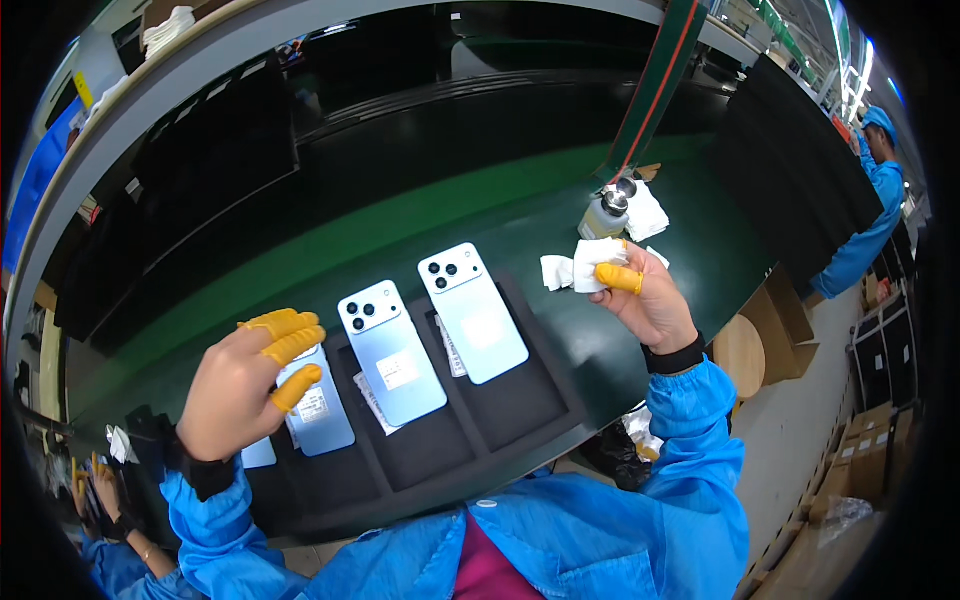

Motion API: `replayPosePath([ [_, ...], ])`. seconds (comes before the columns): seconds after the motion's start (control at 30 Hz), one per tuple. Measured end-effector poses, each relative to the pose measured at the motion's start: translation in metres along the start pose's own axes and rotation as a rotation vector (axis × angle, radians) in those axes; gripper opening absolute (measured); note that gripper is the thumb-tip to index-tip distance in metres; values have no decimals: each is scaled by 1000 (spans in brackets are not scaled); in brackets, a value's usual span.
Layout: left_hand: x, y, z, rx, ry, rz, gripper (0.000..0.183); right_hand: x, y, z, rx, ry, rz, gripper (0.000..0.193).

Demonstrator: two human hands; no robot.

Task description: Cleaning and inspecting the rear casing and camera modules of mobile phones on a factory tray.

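Note:
My right hand (645, 297), with a yellow finger cot on the thumb, pinches a folded white cloth (598, 268) over the right part of the bench. My left hand (240, 380) wears yellow finger cots on its thumb and fingers. It hovers at the left with thumb and fingers apart and nothing between them, partly covering a light-blue phone (330, 425). Two more light-blue phones, a middle one (400, 355) and a right one (478, 320), lie camera side up in a black foam tray (520, 410). The corner of another phone (259, 455) shows beneath my left wrist.
Behind the cloth stands a pump bottle (604, 214), beside a stack of white wipes (647, 213). A green post (655, 90) rises from the bench (610, 350). A round wooden stool (738, 355) and an open cardboard box (785, 325) stand at right. Co-workers are at both sides.

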State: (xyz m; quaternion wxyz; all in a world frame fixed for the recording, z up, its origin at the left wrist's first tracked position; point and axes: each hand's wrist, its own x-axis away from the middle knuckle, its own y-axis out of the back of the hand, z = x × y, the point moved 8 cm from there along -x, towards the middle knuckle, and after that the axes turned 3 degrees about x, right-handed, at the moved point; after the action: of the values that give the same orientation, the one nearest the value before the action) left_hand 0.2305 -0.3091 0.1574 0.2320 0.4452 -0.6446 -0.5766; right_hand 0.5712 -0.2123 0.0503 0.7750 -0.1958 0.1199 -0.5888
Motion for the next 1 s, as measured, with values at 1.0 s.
replayPosePath([
  [1.0, -47, -148, -42, 239, -392, 100, 44, -52, -155, -16, 1561, 1126, 431, 22],
])
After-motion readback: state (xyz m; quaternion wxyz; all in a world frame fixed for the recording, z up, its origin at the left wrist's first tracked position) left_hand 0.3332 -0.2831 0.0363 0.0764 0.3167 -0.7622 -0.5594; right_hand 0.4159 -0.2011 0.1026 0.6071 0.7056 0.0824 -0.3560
